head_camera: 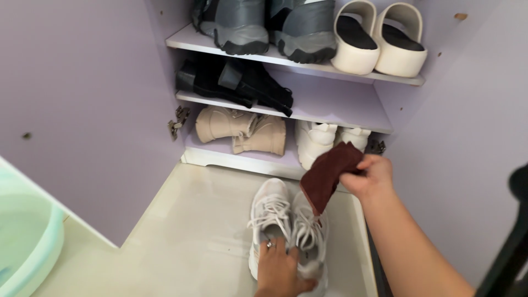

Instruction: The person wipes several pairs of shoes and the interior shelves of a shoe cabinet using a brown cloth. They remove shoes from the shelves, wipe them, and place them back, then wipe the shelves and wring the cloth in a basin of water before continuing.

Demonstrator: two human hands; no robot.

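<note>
Crouching over a pair of white sneakers (pixel 286 220), parked side by side, toes pointed away. Had the left hand (pixel 280 269) planted on the heel end of the sneakers, fingers spread and curled over both collars, touching both shoes, pressing down rather than clenching. Had the right hand (pixel 369 177) up just above and to the right of the sneakers, pinched tight around one end of a reddish-brown cloth (pixel 329 176). Left the rest of that cloth dangling, lower corner right at the laces of the right-hand shoe; couldn't tell whether touching or just clear.

Beyond the sneakers' toes: an open lilac cabinet (pixel 341 104), with beige boots (pixel 242 129) and white shoes (pixel 319 142) on the lowest shelf, black boots (pixel 236 82) one shelf up, grey shoes (pixel 258 25) and cream slides (pixel 379 38) on top. Well off to the left of the sneakers, a pale green basin (pixel 27 242).

Purely a judgement from that, but seemed worth:
- keeping the heel-end press firm, to stop any sliding on the smooth pale floor (pixel 192 231) under the sneakers
- bunching the cloth into the palm, for a flat pad instead of a floppy corner
- going lightly over the laces, to avoid snagging or dragging them loose
- keeping the elbow in, away from the white shoes just past the sneakers' toes
</note>
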